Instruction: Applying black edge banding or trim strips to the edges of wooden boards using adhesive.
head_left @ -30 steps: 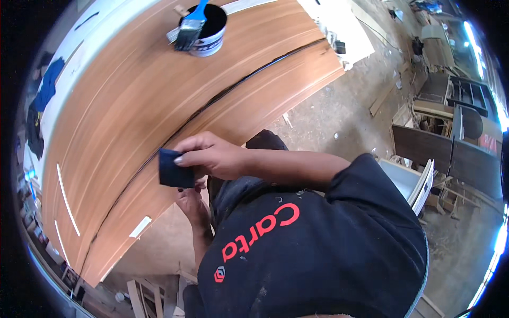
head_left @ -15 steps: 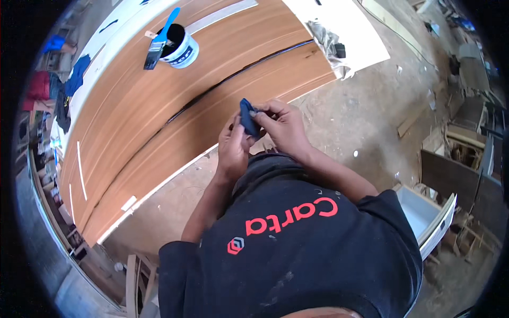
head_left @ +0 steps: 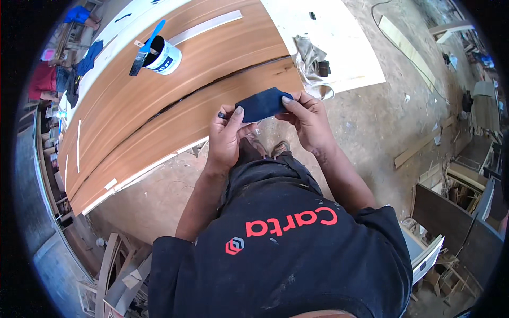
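Observation:
Between my two hands is a dark blue piece of cloth (head_left: pixel 261 105), spread out flat into a small oblong. My left hand (head_left: pixel 226 135) pinches its left end between thumb and fingers. At the right end, my right hand (head_left: pixel 307 119) grips the corner with the thumb on top. The cloth is held up in front of me, near the edge of a wood-grained panel (head_left: pixel 175 132). A dark line runs lengthwise along that panel. On it stands a white paint can (head_left: pixel 168 61) with dark contents, and a blue-handled paintbrush (head_left: pixel 146 49) rests across the rim.
A crumpled grey cloth (head_left: pixel 307 58) lies on a white sheet (head_left: pixel 339 42) by the panel's right end. A pale strip (head_left: pixel 207 27) is on the panel. Wood scraps (head_left: pixel 119 270) and an open drawer (head_left: pixel 424 254) are nearby. Another person (head_left: pixel 45 79) is at the far left.
The dark blue cloth, earlier folded and upright between my fingers, is now opened out flat. My hands have moved apart, and the view has shifted, showing my feet.

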`<state>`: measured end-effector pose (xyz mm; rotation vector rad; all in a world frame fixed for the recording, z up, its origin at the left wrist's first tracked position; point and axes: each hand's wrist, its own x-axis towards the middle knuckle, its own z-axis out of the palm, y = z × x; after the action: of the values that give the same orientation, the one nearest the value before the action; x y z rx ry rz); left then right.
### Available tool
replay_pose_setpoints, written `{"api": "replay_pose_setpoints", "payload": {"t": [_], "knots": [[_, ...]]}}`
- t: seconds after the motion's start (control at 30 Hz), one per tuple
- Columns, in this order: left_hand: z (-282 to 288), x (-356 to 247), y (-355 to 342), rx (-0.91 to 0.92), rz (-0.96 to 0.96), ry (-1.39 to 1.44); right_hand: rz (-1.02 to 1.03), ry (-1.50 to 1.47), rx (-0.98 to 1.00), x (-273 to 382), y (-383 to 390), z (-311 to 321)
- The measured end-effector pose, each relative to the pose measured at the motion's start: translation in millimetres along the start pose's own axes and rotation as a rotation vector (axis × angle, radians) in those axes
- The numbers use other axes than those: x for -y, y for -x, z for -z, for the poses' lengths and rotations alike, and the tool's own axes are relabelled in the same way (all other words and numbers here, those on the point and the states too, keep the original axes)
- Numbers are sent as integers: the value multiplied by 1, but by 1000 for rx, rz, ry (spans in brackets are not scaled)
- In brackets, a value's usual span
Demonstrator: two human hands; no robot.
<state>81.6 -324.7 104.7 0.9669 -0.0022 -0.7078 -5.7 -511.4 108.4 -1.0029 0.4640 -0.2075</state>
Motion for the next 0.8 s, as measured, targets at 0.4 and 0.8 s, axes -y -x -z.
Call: {"api": "replay_pose_setpoints", "payload": {"t": [0.4, 0.8], "knots": [[5, -7, -55, -100, -371, -652, 402, 219, -45, 1, -30, -5], [-46, -5, -98, -102, -220, 98, 489, 640, 460, 67, -106, 14]]}}
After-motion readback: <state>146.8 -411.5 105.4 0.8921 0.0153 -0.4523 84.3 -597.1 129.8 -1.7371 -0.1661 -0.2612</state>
